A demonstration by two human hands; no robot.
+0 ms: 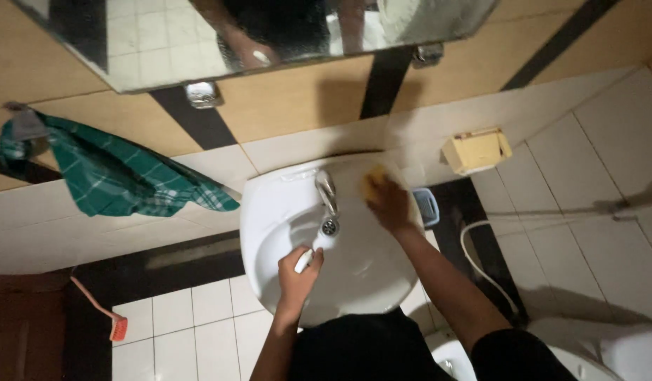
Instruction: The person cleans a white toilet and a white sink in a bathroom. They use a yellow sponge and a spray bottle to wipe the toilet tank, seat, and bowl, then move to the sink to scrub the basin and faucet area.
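The tiled wall (283, 106) fills the top of the view, tan with dark stripes, and a mirror (163, 42) hangs across its upper part, held by metal clips. White floor tiles (192, 317) show at the lower left. A green checked cloth (114, 176) hangs from a hook on the left of the wall, well apart from the basin. The white sink (269, 212) stands against the wall in the middle, with a chrome tap (326, 190) at its back and a drain (330, 227) just below the spout. A toilet (622, 353) sits at the lower right, and a white hose (481, 261) curves down beside the sink. A tan box (475, 150) is fixed to the wall at the right. A red brush (104, 314) leans at the lower left.

The right hand (391, 204) rests on the sink's back rim, right of the tap, its grip pressed down on a yellow sponge (372, 182), fingers curled over it. The left hand (297, 271) hovers inside the bowl, near the drain, its grip closed around a small white object (304, 260); what that object is, I cannot tell. A small blue container (427, 206) sits just beside the right hand, at the sink's edge.
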